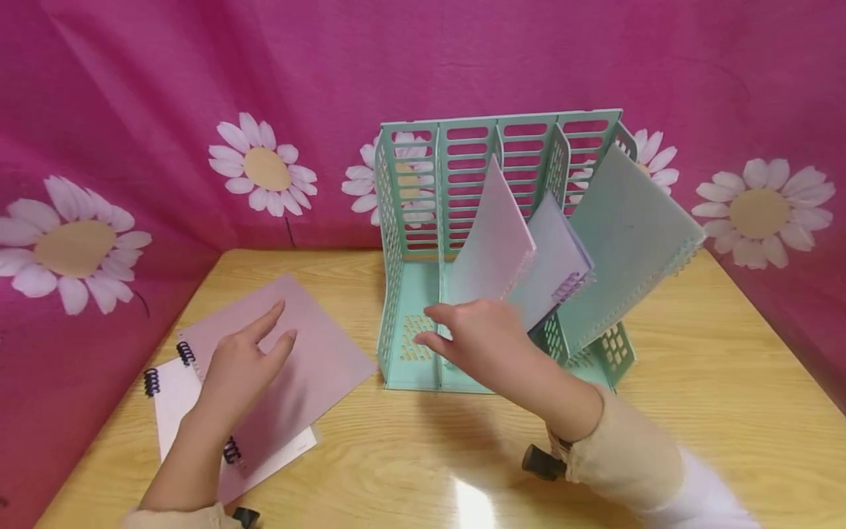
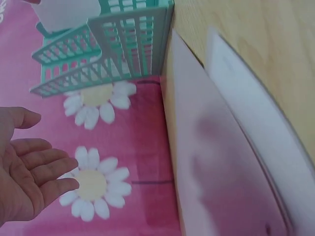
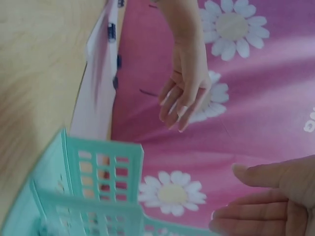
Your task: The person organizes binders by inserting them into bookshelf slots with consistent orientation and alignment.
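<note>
My left hand hovers over a pink spiral notebook, thumb apart from the fingers and nothing held. Partly beneath that notebook lies a white one with a dark coil. My right hand is in front of a mint-green file rack, its fingers relaxed around nothing. In the rack's compartments lean a pink notebook, a lilac notebook with a purple coil, and a larger pale green notebook. The leftmost compartment holds no notebook. Both wrist views show fingers apart from any object.
The wooden table reaches a magenta cloth printed with white daisies, hanging behind and at the left. A dark wrist-strap piece sticks out beside the right sleeve.
</note>
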Demonstrator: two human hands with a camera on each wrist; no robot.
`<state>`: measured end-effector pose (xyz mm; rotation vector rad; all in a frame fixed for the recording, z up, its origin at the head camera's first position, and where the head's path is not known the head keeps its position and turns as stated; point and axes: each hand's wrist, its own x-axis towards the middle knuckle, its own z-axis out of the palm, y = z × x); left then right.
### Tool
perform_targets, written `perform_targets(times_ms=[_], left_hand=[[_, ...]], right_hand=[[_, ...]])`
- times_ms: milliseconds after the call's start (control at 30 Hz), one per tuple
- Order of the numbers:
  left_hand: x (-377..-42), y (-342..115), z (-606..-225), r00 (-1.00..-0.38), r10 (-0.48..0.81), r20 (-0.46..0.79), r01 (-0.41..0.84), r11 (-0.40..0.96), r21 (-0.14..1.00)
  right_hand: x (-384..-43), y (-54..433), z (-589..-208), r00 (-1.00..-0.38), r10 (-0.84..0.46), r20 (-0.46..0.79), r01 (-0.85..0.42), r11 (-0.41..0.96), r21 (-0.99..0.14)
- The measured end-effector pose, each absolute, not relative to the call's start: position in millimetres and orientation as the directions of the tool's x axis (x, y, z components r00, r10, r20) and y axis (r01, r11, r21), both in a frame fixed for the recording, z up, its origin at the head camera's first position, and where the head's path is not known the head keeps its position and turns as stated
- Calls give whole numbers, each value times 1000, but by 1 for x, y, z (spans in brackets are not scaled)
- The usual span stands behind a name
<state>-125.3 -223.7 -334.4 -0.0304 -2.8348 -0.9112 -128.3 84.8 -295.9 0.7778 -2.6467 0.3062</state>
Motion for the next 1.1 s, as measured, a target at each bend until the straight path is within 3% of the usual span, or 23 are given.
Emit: perform_targets(times_ms=[500,867,1100], left_hand=[[-131,-294,-350,-961,-178,212,-24,817,576],[-150,-334,-365,-969,-219,111,-114,801,588],[-162,-354,-378,-968,-249,24,-184,774,606]], right_hand=[[-135,12,-302,-753,-606,257,-653,734,-187],[-134,-47,-312,-746,-642,178,-661,746,-82],[-122,-83,-329,-746,-662,65,-664,748,-5]])
